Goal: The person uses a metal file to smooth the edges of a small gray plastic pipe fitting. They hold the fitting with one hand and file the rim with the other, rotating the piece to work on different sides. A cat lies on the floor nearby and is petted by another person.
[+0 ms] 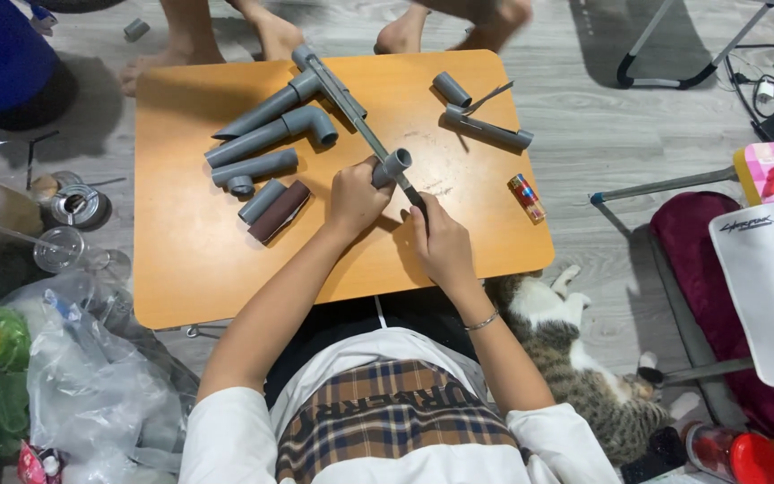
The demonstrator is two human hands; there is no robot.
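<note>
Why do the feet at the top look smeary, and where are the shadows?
In the head view, the bare feet beyond the wooden table are smeared by motion blur; the left hand and right hand look sharp. Soft shadows lie beside the grey pipes, so the light is even, without glare.

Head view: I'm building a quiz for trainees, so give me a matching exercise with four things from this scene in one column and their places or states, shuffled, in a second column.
Things:
1. left hand
2. right hand
3. elbow pipe
4. cat

Places or states:
A. lying on the floor right of the table
B. gripping a short grey pipe fitting
C. lying loose on the table, left of the hands
D. holding the dark handle end of a long metal tool

Pairs: 1-B, 2-D, 3-C, 4-A
</note>
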